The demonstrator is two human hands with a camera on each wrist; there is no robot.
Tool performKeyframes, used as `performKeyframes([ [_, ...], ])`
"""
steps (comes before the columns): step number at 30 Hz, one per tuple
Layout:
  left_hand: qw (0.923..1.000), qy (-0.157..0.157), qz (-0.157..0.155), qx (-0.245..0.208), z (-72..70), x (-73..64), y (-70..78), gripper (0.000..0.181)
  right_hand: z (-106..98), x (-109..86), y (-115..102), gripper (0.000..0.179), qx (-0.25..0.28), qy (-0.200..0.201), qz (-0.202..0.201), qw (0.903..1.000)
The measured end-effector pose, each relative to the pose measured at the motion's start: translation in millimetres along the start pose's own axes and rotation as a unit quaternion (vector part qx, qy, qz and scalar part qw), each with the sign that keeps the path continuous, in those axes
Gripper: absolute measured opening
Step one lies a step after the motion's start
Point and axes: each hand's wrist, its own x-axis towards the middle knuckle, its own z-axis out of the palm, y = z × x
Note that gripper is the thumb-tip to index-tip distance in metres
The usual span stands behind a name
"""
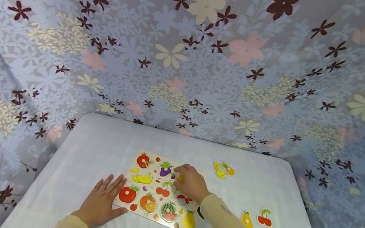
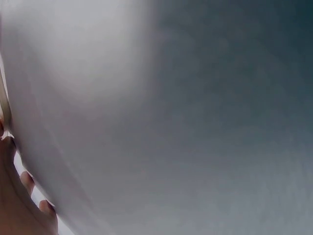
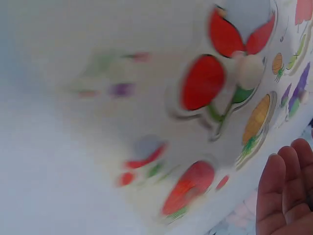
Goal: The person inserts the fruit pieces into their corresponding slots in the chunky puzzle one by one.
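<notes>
A flat fruit puzzle board (image 1: 174, 186) lies on the white table, with pictures of grapes (image 1: 165, 171), an orange (image 1: 148, 203), a watermelon (image 1: 169, 211) and other fruits. My left hand (image 1: 102, 201) rests with fingers spread at the board's left edge; only part of it shows in the left wrist view. Over the upper right of the board reaches my right hand (image 1: 191, 183), hiding part of it. In the right wrist view its fingers (image 3: 271, 188) are nearly straight beside a pineapple picture (image 3: 257, 120), with nothing visible in them. A red fruit picture (image 3: 203, 83) with a pale knob is close by.
Loose fruit pieces lie right of the board: a banana (image 1: 219, 170) and a pineapple (image 1: 230, 170) at the back, a pear (image 1: 246, 220) and cherries (image 1: 264, 218) nearer the front. The pear is close to my right sleeve. Flowered cloth (image 1: 189, 71) hangs around the table.
</notes>
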Motion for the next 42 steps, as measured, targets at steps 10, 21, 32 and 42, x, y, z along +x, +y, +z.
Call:
performKeyframes([
  [10,1.0000,0.004,-0.006,-0.007,-1.7,-2.7,-2.9,0.097,-18.2,-72.5,28.0,0.041,0.018,0.040,0.035,0.9984],
  [21,0.9999,-0.004,-0.010,-0.006,-2.6,-2.4,-2.7,0.097,-35.3,-140.7,71.6,0.050,0.018,0.064,0.166,0.9839],
  [32,0.9999,-0.002,-0.006,0.008,4.6,-0.1,-5.8,0.100,-48.4,-181.5,102.2,0.051,0.020,0.111,0.181,0.9769],
  [42,1.0000,-0.001,-0.001,0.002,3.7,1.0,-1.6,0.100,-42.1,-198.1,124.3,0.056,-0.024,0.085,0.209,0.9739],
])
